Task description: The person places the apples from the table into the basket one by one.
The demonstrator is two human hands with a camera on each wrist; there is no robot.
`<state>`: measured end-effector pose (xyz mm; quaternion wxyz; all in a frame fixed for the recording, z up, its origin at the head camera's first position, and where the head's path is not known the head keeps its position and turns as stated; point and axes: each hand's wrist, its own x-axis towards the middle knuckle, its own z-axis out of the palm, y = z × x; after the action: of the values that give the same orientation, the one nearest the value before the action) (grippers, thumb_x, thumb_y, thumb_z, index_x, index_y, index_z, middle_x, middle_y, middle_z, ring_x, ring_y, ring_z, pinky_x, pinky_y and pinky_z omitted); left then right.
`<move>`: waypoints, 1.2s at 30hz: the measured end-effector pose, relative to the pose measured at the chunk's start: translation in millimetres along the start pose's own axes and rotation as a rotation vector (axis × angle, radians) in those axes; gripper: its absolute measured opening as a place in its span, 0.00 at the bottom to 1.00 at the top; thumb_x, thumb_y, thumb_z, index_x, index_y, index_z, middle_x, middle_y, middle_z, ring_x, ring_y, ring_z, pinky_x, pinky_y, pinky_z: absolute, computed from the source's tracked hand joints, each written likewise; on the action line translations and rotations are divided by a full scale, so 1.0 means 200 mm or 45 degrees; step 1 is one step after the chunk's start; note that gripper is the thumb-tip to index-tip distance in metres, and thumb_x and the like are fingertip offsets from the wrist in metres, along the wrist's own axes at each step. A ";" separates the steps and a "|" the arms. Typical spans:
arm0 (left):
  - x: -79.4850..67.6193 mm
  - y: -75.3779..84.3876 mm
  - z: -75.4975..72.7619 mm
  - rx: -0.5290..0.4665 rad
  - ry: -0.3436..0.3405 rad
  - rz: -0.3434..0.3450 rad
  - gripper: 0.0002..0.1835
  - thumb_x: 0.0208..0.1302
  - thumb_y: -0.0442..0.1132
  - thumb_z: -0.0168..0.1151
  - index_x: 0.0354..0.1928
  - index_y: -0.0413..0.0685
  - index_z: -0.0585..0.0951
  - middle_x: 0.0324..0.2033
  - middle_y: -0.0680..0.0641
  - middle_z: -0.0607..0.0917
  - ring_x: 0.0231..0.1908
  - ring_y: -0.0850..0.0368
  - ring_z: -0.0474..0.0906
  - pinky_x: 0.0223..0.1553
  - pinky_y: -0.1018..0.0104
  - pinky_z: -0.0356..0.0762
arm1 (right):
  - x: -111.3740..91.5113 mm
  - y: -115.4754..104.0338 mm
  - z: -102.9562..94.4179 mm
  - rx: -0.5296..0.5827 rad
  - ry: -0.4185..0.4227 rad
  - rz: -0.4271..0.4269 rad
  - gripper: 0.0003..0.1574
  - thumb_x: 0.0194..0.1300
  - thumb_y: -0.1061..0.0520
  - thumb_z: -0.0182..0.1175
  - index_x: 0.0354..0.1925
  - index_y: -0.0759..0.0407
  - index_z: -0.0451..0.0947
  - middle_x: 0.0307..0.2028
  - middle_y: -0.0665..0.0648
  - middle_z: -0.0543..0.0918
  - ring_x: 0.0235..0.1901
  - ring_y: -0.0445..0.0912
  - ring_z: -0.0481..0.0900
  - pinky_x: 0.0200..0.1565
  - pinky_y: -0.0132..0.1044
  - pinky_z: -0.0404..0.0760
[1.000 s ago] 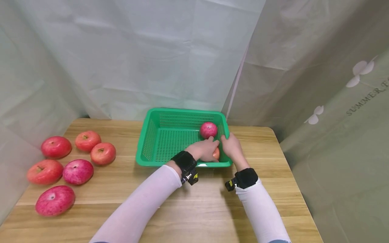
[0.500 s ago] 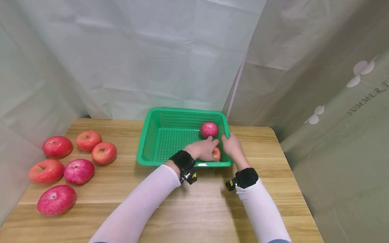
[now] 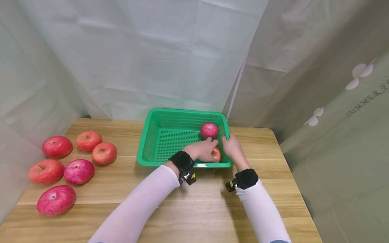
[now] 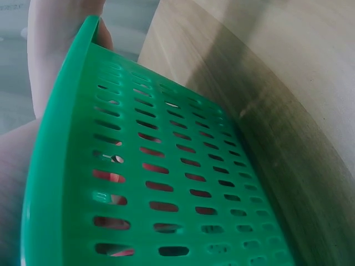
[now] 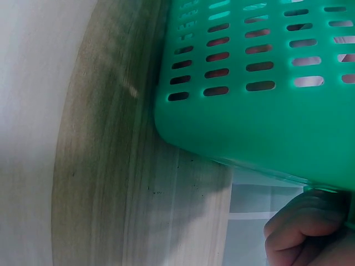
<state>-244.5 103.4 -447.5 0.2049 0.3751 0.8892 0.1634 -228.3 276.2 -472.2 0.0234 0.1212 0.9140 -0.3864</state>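
My left hand [image 3: 203, 150] reaches over the near rim into the green plastic basket [image 3: 143, 141] and grips an orange-red apple [image 3: 216, 154] in its near right corner. Behind that one, a pinkish-red apple [image 3: 209, 130] sits against the basket's right end. With my right hand [image 3: 232, 148] I hold the basket's right rim, thumb on the inner side; in the right wrist view its curled fingers [image 5: 302, 224] show under the rim. Through the slots of the basket wall [image 4: 166, 166] in the left wrist view, bits of red show. The left fingertips are partly hidden behind the apple.
On the wooden table [image 3: 194, 209], several apples stand grouped at the left, among them a striped dark-pink apple [image 3: 56, 200] and a red apple [image 3: 57, 147]. A pale curtain [image 3: 170, 60] hangs right behind the basket, and a printed curtain [image 3: 340, 141] lines the right side.
Both hands stay in place on the apple and the rim. Slightly more of the gripped apple shows beside the left fingers; the basket and the other apples have not moved.
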 end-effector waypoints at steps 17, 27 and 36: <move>-0.01 -0.02 0.00 0.068 0.043 0.035 0.38 0.71 0.58 0.68 0.74 0.46 0.70 0.67 0.38 0.75 0.59 0.48 0.81 0.57 0.51 0.83 | 0.00 0.01 0.00 0.000 0.001 0.001 0.26 0.84 0.45 0.43 0.56 0.66 0.72 0.39 0.62 0.77 0.39 0.54 0.77 0.35 0.42 0.77; -0.01 -0.03 0.01 0.084 0.095 0.053 0.38 0.69 0.59 0.69 0.73 0.46 0.72 0.64 0.40 0.77 0.56 0.49 0.82 0.55 0.52 0.84 | -0.01 0.01 0.00 0.018 -0.010 0.009 0.25 0.85 0.45 0.43 0.56 0.65 0.71 0.37 0.61 0.73 0.36 0.53 0.76 0.33 0.41 0.76; -0.04 -0.03 0.00 0.079 0.116 0.068 0.37 0.70 0.58 0.68 0.73 0.46 0.73 0.61 0.41 0.78 0.54 0.50 0.82 0.54 0.53 0.84 | -0.01 0.00 0.00 0.015 -0.012 0.011 0.27 0.85 0.44 0.42 0.59 0.66 0.71 0.40 0.62 0.75 0.39 0.54 0.77 0.35 0.42 0.77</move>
<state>-243.4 93.1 -448.4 0.1480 0.3969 0.8920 0.1580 -226.1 276.6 -472.3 0.0286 0.1237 0.9111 -0.3922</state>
